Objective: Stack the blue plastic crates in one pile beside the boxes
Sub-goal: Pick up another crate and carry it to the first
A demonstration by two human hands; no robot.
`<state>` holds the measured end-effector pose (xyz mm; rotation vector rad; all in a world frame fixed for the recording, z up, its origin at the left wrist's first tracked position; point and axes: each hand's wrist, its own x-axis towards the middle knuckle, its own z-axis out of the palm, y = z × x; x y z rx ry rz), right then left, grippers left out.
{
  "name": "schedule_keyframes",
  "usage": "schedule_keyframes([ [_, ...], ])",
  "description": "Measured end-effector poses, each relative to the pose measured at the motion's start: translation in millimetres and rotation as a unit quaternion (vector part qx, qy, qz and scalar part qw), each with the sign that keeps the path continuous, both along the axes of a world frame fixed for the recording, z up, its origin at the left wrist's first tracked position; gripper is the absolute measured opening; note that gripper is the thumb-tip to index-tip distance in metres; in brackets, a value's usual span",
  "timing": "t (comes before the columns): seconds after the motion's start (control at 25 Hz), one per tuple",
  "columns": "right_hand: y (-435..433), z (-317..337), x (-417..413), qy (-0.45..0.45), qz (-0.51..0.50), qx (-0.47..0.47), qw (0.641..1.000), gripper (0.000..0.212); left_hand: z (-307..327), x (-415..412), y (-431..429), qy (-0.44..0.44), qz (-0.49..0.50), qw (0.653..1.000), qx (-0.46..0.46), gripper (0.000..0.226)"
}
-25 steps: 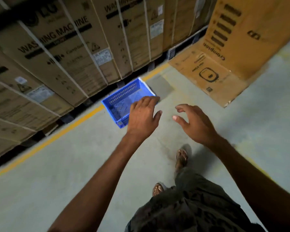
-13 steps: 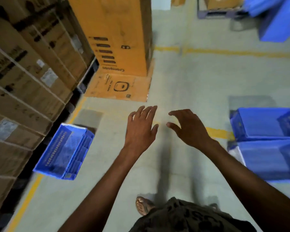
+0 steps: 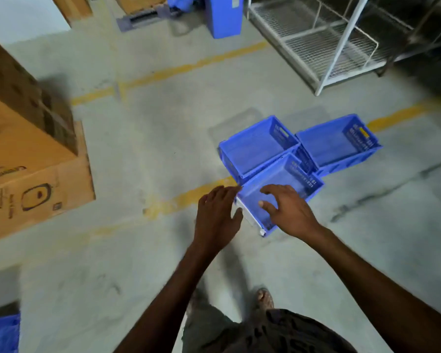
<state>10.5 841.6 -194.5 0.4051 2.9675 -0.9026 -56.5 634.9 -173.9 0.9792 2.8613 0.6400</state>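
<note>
Empty hands (image 3: 218, 217) (image 3: 288, 212) over ribbed, boxy blue plastic crates (image 3: 280, 179) — bare concrete (image 3: 163, 149).

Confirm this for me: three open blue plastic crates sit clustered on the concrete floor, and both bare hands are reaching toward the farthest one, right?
Not the farthest. The head view shows the left hand and right hand at the nearest blue plastic crate of the three clustered on the concrete floor.
</note>
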Motion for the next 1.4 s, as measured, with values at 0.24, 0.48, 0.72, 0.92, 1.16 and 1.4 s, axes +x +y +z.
schedule_keyframes([
  [0.24, 107.2, -60.7, -26.6, -0.066, -0.083, -0.025, 0.994, 0.034, -51.7, -64.6, 118.7, -0.09, -0.063, 0.994, 0.003, 0.046],
  [0.48, 213.4, -162.8, -53.6, -0.142, -0.146, -0.015, 0.979, 0.034, -179.0, -99.3, 220.0, -0.228, -0.108, 0.967, -0.038, 0.053],
  [0.72, 339.1, -328.3, -69.0, -0.234, -0.148, 0.012, 0.961, 0.031, -332.3, -95.9, 335.9, -0.324, -0.096, 0.937, -0.093, 0.047],
  [0.92, 435.3, -502.0, -83.2, -0.271, 0.0, 0.085, 0.959, 0.051, -512.5, -83.6, 452.6, -0.381, -0.038, 0.918, -0.1, 0.057],
  [1.16, 501.9, -640.1, -87.5, -0.292, 0.089, 0.229, 0.924, 0.038, -668.0, -59.9, 527.7, -0.4, -0.045, 0.896, -0.187, 0.064],
  [1.4, 480.6, -620.8, -56.2, -0.244, 0.118, 0.198, 0.942, 0.02, -647.6, -39.1, 478.5, -0.297, -0.07, 0.931, -0.199, 0.033],
])
